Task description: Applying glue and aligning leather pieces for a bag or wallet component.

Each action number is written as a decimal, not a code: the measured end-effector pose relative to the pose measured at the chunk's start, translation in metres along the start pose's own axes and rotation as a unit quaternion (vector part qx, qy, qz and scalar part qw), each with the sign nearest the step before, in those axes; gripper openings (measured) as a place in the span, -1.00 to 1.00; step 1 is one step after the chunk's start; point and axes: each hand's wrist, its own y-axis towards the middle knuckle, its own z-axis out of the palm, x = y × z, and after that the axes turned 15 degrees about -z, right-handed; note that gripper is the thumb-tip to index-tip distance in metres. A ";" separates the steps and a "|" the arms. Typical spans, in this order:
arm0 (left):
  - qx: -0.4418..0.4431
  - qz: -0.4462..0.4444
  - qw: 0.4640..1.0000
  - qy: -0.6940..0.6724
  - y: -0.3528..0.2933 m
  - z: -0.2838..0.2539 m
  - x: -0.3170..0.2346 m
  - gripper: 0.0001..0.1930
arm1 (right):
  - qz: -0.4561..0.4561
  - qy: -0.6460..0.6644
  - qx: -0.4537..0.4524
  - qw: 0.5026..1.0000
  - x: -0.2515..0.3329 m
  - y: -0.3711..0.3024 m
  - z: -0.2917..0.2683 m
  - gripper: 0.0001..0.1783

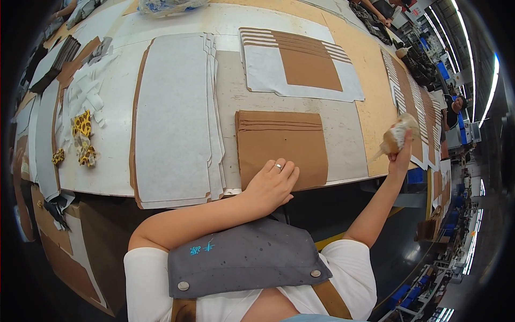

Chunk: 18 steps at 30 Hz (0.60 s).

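My left hand lies on the near edge of a stack of brown rectangular sheets, its fingers spread and slightly bent, with a ring on one of them. At the far side of that stack, several sheet edges show in a stepped row. My right hand is raised off to the right, closed around a tan and whitish bundle that looks wrapped in clear plastic; what is inside cannot be made out. Beyond the brown stack lie white pieces with brown panels, fanned so their far edges form stripes.
Left of the brown stack is a long pile of white sheets with brown edges. Further left lie white scraps and yellow spotted cloth. A plastic bag sits at the far edge. Striped pieces line the right side; other people work nearby.
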 end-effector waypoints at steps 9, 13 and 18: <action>-0.064 0.076 0.985 0.143 0.012 0.017 -0.015 -0.60 | 0.127 -0.792 0.157 0.576 -0.025 -0.039 0.055 -0.25; -0.069 0.066 0.990 0.103 0.015 0.017 -0.015 -0.71 | 0.190 -0.833 0.172 0.490 -0.022 -0.036 0.061 -0.25; -0.012 0.032 0.999 -0.008 0.023 0.008 -0.009 -0.85 | -0.263 -0.842 0.094 0.461 -0.036 -0.057 0.039 -0.43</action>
